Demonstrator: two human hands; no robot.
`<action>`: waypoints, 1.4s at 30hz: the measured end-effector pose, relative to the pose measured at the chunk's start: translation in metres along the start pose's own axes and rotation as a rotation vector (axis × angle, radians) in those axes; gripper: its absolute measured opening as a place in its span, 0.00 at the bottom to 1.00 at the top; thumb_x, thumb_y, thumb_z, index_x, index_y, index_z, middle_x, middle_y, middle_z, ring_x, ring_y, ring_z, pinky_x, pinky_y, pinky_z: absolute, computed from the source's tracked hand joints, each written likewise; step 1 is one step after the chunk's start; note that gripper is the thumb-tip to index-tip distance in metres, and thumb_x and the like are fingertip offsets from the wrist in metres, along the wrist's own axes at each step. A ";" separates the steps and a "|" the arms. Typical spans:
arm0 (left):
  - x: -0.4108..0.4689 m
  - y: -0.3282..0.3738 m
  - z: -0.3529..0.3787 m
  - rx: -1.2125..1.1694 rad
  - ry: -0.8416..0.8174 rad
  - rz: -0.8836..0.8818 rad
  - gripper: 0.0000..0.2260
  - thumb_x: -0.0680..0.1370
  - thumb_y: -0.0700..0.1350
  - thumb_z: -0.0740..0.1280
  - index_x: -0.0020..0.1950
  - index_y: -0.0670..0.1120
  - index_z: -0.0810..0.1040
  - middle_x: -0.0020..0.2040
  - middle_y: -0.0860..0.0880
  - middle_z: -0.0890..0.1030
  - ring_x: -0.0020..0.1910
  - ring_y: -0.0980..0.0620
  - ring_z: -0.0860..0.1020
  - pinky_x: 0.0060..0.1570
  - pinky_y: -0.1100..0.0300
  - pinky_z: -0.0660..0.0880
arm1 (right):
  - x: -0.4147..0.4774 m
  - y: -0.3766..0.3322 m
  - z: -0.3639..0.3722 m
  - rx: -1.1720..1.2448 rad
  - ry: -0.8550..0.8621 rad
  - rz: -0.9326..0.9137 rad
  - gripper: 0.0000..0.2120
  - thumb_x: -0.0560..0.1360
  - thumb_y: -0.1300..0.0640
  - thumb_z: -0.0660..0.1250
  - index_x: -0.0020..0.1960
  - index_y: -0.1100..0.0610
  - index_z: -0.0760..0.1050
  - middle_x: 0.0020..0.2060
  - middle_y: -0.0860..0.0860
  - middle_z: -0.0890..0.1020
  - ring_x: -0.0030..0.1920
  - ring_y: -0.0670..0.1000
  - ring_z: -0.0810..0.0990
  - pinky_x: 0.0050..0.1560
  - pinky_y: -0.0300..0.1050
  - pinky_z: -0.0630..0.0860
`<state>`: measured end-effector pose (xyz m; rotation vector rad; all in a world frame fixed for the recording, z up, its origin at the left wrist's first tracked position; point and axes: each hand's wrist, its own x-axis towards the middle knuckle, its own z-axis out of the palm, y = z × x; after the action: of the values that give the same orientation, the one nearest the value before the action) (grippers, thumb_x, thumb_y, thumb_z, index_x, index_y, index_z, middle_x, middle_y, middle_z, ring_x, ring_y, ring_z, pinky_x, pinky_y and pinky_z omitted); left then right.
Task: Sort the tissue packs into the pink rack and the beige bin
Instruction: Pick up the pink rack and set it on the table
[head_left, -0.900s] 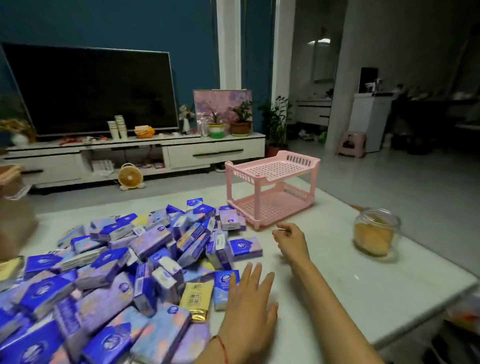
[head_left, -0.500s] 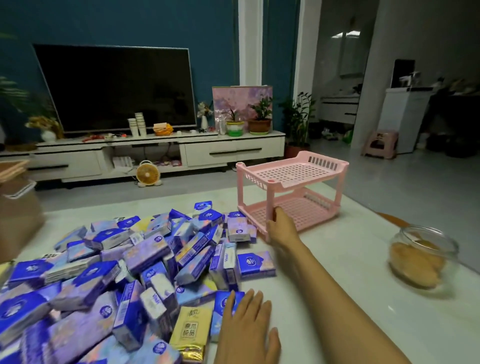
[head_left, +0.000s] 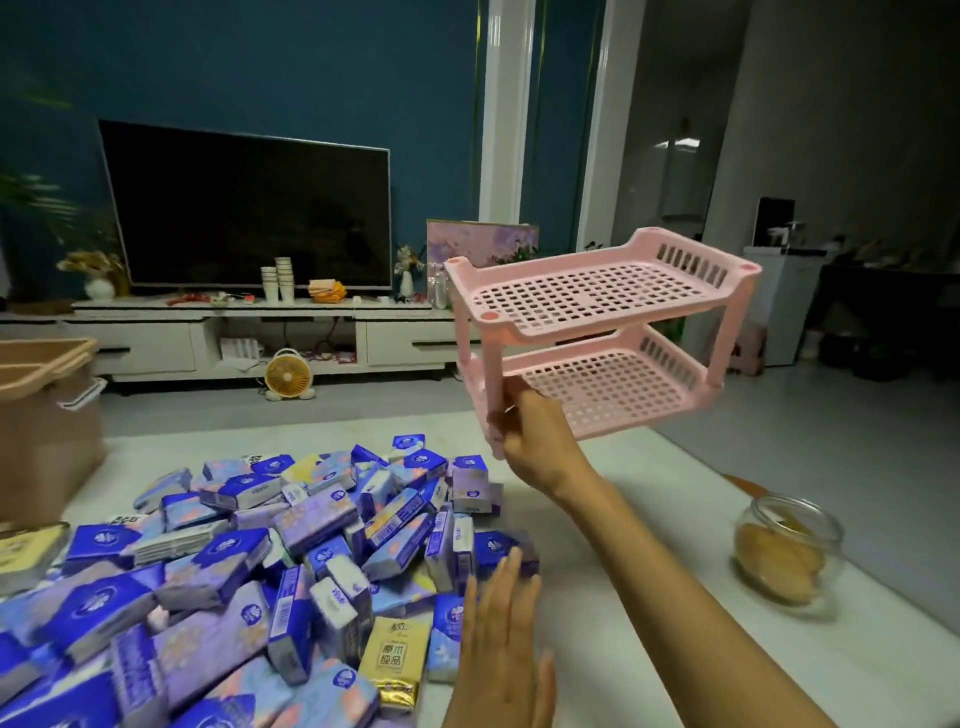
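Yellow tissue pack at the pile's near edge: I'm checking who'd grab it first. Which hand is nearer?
Left. The left hand is open just right of the yellow tissue pack; the right hand is farther off, up in the air, gripping a leg of the pink rack.

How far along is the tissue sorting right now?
Done: nothing visible; both tiers of the pink rack are empty. In hand: the right hand grips the rack by a leg, tilted above the table; the left hand is open beside the tissue packs. Left: every pack in view lies heaped on the table. Inside of the beige bin is hidden.
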<state>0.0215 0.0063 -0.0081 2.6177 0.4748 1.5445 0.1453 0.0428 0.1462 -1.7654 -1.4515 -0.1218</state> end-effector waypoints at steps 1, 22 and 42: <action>0.003 0.008 -0.007 -0.070 0.048 0.004 0.26 0.69 0.48 0.59 0.67 0.50 0.63 0.77 0.56 0.50 0.76 0.56 0.50 0.70 0.58 0.53 | -0.011 -0.011 -0.008 0.017 -0.001 -0.032 0.11 0.71 0.67 0.62 0.52 0.62 0.71 0.41 0.57 0.79 0.40 0.59 0.77 0.43 0.53 0.75; 0.055 0.053 -0.120 -1.038 -0.226 -1.206 0.20 0.69 0.46 0.71 0.58 0.41 0.73 0.52 0.43 0.79 0.39 0.48 0.77 0.37 0.61 0.73 | -0.223 -0.052 -0.160 0.753 0.614 0.224 0.35 0.52 0.30 0.74 0.43 0.57 0.76 0.22 0.44 0.67 0.22 0.43 0.64 0.21 0.35 0.62; 0.032 0.113 -0.033 -1.556 -0.177 -1.561 0.13 0.79 0.30 0.52 0.61 0.38 0.67 0.43 0.38 0.78 0.39 0.43 0.78 0.22 0.57 0.77 | -0.261 -0.001 -0.136 0.451 0.823 0.432 0.22 0.78 0.40 0.53 0.59 0.55 0.72 0.53 0.51 0.78 0.52 0.51 0.78 0.49 0.35 0.75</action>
<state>0.0329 -0.0950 0.0593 0.6250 0.6003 0.5026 0.1143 -0.2447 0.0929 -1.3592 -0.4472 -0.2369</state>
